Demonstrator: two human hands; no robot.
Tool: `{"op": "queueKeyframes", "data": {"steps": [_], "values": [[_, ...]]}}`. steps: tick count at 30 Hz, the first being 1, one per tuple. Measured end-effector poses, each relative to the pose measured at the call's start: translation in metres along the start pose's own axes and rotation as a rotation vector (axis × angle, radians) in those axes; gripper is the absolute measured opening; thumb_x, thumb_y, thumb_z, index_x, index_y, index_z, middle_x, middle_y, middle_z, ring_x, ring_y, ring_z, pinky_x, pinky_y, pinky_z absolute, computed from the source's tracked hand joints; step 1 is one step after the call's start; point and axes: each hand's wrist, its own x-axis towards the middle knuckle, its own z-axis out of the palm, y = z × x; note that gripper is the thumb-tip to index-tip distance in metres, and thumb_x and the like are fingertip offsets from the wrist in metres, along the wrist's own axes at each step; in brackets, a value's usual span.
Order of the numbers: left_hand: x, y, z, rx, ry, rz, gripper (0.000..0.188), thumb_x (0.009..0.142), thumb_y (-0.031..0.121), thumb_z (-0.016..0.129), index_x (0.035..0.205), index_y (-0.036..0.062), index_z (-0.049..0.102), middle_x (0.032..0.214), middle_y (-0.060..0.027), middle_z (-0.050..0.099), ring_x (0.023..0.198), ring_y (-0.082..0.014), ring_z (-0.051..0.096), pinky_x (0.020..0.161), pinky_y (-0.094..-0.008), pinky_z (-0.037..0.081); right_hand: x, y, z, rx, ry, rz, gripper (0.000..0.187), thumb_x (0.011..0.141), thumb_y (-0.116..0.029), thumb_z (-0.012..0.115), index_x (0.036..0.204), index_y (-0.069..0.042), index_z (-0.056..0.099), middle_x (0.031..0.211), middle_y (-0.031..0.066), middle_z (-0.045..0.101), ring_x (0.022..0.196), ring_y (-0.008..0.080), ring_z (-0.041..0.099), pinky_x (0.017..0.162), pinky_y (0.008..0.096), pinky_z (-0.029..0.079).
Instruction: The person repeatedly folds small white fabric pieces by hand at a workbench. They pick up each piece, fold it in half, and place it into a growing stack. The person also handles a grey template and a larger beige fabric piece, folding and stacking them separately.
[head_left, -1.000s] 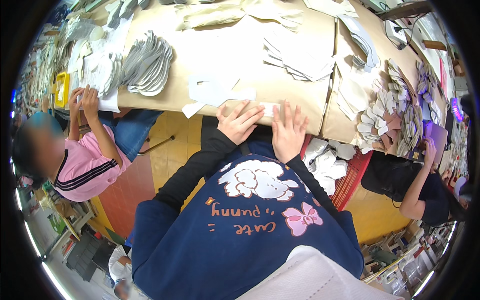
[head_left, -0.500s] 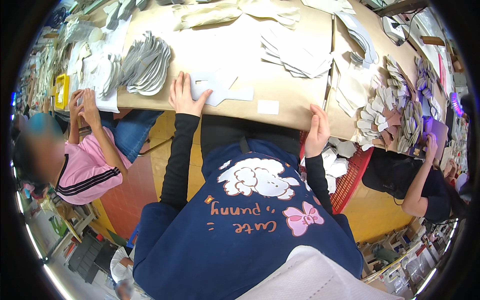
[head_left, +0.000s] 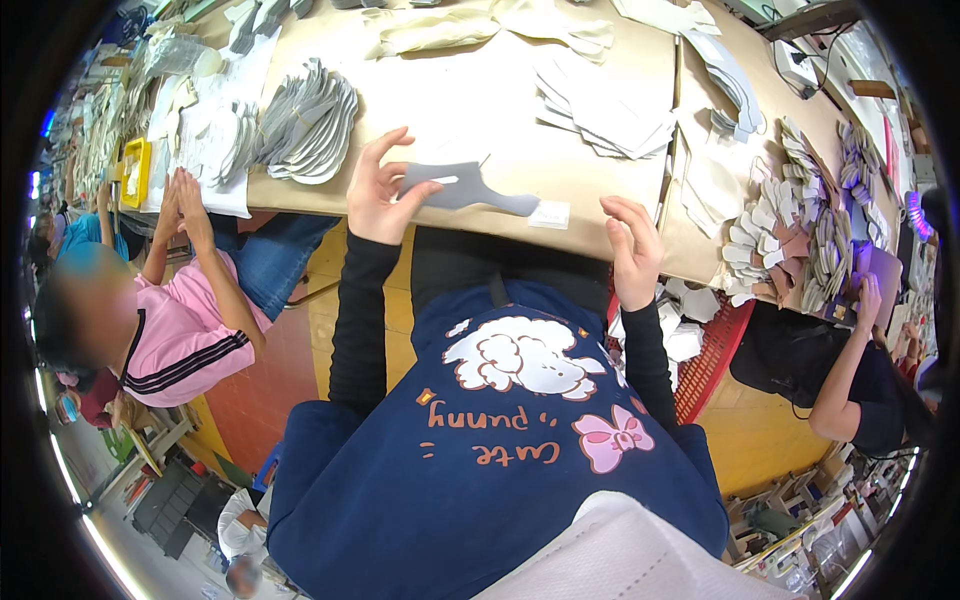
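My left hand point(head_left: 378, 200) pinches the left end of a flat grey cut piece point(head_left: 465, 188) with a small slot in it. The piece is tilted up off the table, and its narrow tail reaches toward a small white rectangle point(head_left: 550, 214) lying near the front edge. A thin pale piece shows just behind it. Over the table's front edge, my right hand point(head_left: 635, 255) holds nothing, its fingers loosely curled and apart, to the right of the white rectangle.
The brown-covered table point(head_left: 420, 110) carries a fanned grey stack point(head_left: 305, 125) at left and a pale stack point(head_left: 600, 115) at right. A red basket point(head_left: 715, 350) with white scraps stands below the edge. People sit on both sides; a yellow tray point(head_left: 133, 172) is far left.
My left hand has lifted and tilted the grey piece, which lay flat on the table before. My right hand's fingers have spread and curled a little.
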Motion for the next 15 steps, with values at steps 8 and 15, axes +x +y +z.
{"op": "queueKeyframes", "data": {"steps": [8, 15], "values": [[-0.040, 0.065, 0.074, 0.398, -0.019, 0.422, 0.032, 0.070, -0.003, 0.082, 0.099, 0.0004, 0.071, 0.117, -0.0159, 0.061, 0.094, -0.0225, 0.066, 0.076, -0.0313, 0.055, 0.008, -0.065, 0.008, 0.496, -0.394, 0.025, 0.065, 0.086, -0.021, 0.074, 0.138, 0.007, 0.046, 0.126, 0.0198, 0.063, 0.115, 0.0260, 0.061, 0.099, 0.0354, 0.045], [-0.056, 0.073, 0.077, 0.261, -0.069, 0.239, 0.026, 0.085, -0.003, 0.065, 0.109, 0.0016, 0.072, 0.125, -0.0161, 0.063, 0.111, -0.0276, 0.063, 0.087, -0.0349, 0.053, 0.002, -0.061, 0.010, 0.842, -0.190, 0.454, 0.036, 0.102, -0.016, 0.055, 0.126, 0.010, 0.059, 0.113, 0.0122, 0.069, 0.102, 0.0136, 0.063, 0.092, 0.0278, 0.048]]}}
